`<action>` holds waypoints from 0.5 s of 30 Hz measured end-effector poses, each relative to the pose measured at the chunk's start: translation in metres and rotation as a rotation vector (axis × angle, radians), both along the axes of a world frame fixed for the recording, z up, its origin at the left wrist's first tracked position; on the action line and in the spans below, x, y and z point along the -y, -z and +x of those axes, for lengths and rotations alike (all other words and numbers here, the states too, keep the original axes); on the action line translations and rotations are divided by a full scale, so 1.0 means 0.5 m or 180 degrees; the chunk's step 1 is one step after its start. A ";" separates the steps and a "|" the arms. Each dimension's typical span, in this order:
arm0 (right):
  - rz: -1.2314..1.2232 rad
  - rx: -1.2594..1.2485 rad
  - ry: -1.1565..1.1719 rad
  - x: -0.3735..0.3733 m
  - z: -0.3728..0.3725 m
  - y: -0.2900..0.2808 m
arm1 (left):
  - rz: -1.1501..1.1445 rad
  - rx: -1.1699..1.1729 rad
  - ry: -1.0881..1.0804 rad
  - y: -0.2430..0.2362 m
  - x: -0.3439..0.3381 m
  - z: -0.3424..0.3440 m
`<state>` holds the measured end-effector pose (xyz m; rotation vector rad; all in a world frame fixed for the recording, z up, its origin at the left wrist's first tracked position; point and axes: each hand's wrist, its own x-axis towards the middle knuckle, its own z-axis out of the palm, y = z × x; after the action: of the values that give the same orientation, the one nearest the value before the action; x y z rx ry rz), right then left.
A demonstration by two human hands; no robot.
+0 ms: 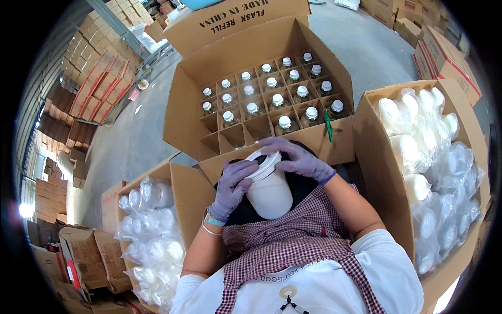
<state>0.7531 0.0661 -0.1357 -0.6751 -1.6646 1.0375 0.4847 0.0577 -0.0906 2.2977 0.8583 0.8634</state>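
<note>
In my lap stands a white plastic flask body (271,200), a smooth round-bottomed cylinder with a ringed upper part, tilted away from me. My left hand (233,189), in a thin purple glove, grips its upper left side with curled fingers. On the far right of the rim, my right hand (299,159), gloved alike, closes with its fingers over the top. Just beyond my hands is an open cardboard carton (201,78) with dividers. Glass flask refills (284,124) with white caps fill most of its cells; several near-left cells hold none.
A green-handled tool (328,125) rests at the carton's near right edge. Cartons on my left (180,204) and right (376,112) hold white plastic parts, many in clear bags (149,230). Stacked red-striped boxes (107,83) stand farther back on a grey floor (141,125).
</note>
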 end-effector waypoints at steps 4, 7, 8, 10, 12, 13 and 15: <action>-0.0535 -0.0419 -0.0396 -0.040 -0.027 0.055 | -0.0629 0.0636 -0.0012 0.050 -0.039 -0.002; -0.0805 -0.0635 -0.0277 -0.070 -0.042 0.078 | -0.0966 0.0972 -0.0217 0.086 -0.082 0.002; -0.0809 -0.0593 -0.0116 -0.070 -0.046 0.070 | -0.1134 0.1079 -0.0246 0.096 -0.099 0.003; -0.0711 -0.0544 0.0091 -0.066 -0.053 0.060 | -0.1363 0.1311 -0.0311 0.114 -0.118 0.001; -0.0502 -0.0533 0.0204 -0.059 -0.055 0.057 | -0.1162 0.1247 0.0038 0.109 -0.133 -0.001; -0.0413 -0.0537 0.0183 -0.055 -0.055 0.052 | -0.1058 0.1214 0.0209 0.103 -0.138 -0.005; -0.0290 -0.0545 0.0143 -0.044 -0.055 0.053 | -0.1112 0.1164 0.0304 0.097 -0.134 -0.013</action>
<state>0.7254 0.0880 -0.1625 -0.6610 -1.4557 1.1125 0.4782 0.1249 -0.1390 1.7931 0.6698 0.9664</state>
